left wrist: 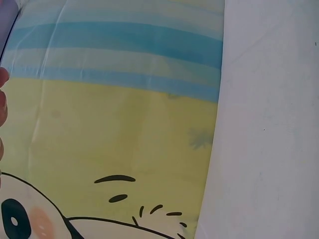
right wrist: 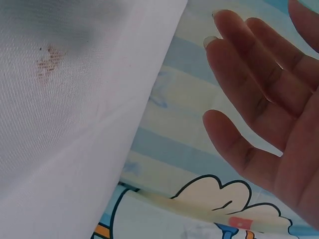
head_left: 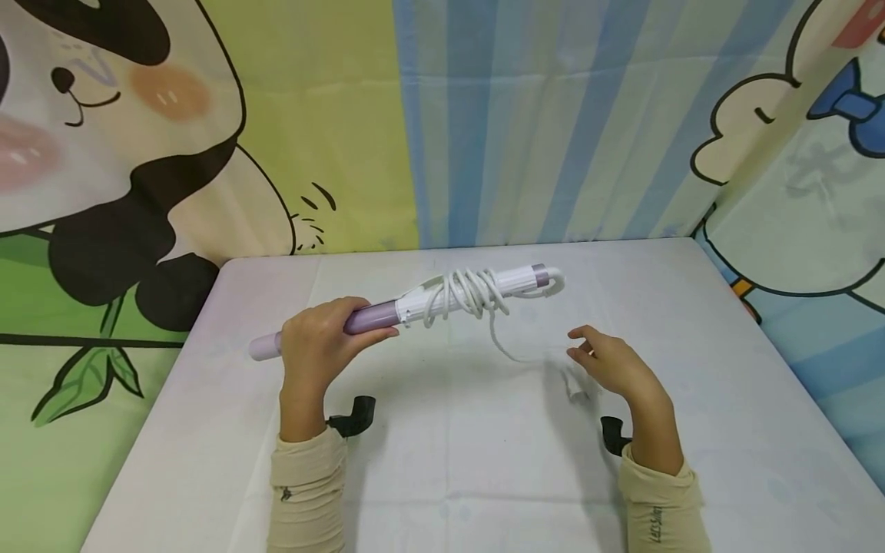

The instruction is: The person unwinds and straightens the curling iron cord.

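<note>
My left hand [head_left: 319, 338] grips a purple and white hair iron [head_left: 376, 316] by its purple part and holds it slanting up to the right. Several loops of white cord [head_left: 473, 293] wind round its white ridged section. From the coil a loose length drops toward the blurred plug [head_left: 576, 386], just below my right hand. Nothing is held in my right hand [head_left: 615, 365], whose fingers are loosely bent to the right of the coil. In the right wrist view its fingers [right wrist: 234, 84] spread apart. Only fingertips and a purple edge of the iron [left wrist: 6, 22] show in the left wrist view.
The white-covered table [head_left: 484, 476] lies under both hands. Behind it hangs a striped and cartoon-printed cloth [head_left: 539, 115], which continues along the left and right sides. Black wrist mounts [head_left: 354, 417] jut from both wrists above the table.
</note>
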Demonstrator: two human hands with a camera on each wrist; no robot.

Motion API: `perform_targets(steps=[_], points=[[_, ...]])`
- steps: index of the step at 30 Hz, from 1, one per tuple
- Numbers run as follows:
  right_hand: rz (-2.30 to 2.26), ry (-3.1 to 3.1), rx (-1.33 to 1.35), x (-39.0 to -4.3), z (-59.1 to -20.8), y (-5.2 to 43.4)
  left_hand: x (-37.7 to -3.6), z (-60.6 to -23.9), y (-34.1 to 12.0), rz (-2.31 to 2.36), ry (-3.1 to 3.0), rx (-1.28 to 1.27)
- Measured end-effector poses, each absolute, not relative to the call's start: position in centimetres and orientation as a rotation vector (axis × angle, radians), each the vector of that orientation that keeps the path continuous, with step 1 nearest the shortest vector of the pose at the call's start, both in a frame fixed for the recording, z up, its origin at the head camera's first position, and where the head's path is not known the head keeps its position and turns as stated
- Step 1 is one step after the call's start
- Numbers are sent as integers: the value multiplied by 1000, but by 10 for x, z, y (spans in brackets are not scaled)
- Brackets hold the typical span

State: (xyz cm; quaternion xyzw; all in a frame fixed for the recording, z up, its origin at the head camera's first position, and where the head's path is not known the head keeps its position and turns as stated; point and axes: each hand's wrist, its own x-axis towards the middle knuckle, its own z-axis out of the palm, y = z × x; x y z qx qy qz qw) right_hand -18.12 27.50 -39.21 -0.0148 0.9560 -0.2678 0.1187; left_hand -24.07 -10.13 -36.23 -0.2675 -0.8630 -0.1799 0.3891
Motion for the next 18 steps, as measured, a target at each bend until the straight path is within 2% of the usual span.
perform_targets(steps=[7,18], points=[[-850,2888,-132,-183,-393,266,-242,-363,-101,-448,-2200,-683],[-1141,2980,-336,-186,-398,221,-243,-365,-101,-445,-2210,-677]])
